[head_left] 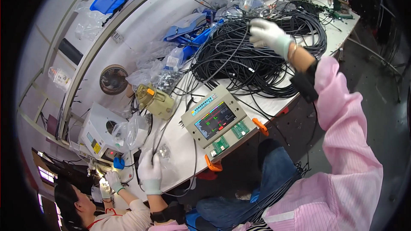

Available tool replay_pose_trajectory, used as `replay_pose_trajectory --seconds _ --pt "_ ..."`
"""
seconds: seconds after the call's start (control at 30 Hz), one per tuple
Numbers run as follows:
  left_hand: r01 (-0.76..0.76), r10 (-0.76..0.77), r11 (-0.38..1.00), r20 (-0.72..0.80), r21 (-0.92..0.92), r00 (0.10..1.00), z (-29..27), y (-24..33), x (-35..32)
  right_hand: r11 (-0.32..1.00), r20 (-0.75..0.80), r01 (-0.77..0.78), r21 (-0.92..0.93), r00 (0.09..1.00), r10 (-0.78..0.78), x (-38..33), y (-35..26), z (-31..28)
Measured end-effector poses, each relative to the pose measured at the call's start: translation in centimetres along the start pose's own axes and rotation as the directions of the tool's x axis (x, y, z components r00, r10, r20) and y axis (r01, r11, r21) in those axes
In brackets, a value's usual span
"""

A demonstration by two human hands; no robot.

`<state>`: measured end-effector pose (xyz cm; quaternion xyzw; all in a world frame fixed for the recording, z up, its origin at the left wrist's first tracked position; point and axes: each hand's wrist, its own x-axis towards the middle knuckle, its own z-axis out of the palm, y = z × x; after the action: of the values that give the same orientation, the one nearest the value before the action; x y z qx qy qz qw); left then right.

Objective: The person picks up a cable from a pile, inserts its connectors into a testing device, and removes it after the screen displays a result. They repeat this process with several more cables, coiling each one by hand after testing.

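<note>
My left hand (150, 173), in a white glove, is at the table's near edge with its fingers closed round a thin grey cable (162, 133). My right hand (269, 36), also gloved, reaches over a big heap of black cables (244, 66). Its fingers are curled, with a small dark cable end at their tips. Between my hands sits a beige tester box (231, 96) with a colour screen (215, 120). Two green circuit boards (221, 145) are mounted on its near side, and orange handles (213, 164) stick out at its edge.
A yellowish-green canister (155, 102) stands behind the tester, near a small fan (113, 79). Plastic bags (165, 77) and blue trays (199, 38) lie along the wall. At left, a co-worker (81, 201) with gloved hands works by a white machine (99, 132). More black cables (278, 196) lie across my lap.
</note>
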<state>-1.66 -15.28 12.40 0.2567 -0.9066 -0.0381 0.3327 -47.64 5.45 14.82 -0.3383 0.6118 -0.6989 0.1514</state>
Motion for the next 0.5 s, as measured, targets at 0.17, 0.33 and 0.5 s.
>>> replay_pose_trajectory --seconds 0.17,0.33,0.5 --pt "-0.046 -0.023 0.911 0.16 0.411 0.987 3.0 -0.6 0.0 0.933 -0.024 -0.081 -0.35 0.997 0.077 -5.9 3.2 -3.1" --pt "-0.11 0.045 0.866 0.144 0.487 0.989 3.9 -0.2 -0.6 0.673 -0.235 -0.082 -0.735 0.962 -0.14 -5.7 4.8 -8.3" --pt "-0.185 0.084 0.835 0.213 0.518 0.973 4.8 0.0 -2.1 0.539 -0.26 -0.149 -0.829 0.956 -0.136 -6.2 6.9 -10.9"
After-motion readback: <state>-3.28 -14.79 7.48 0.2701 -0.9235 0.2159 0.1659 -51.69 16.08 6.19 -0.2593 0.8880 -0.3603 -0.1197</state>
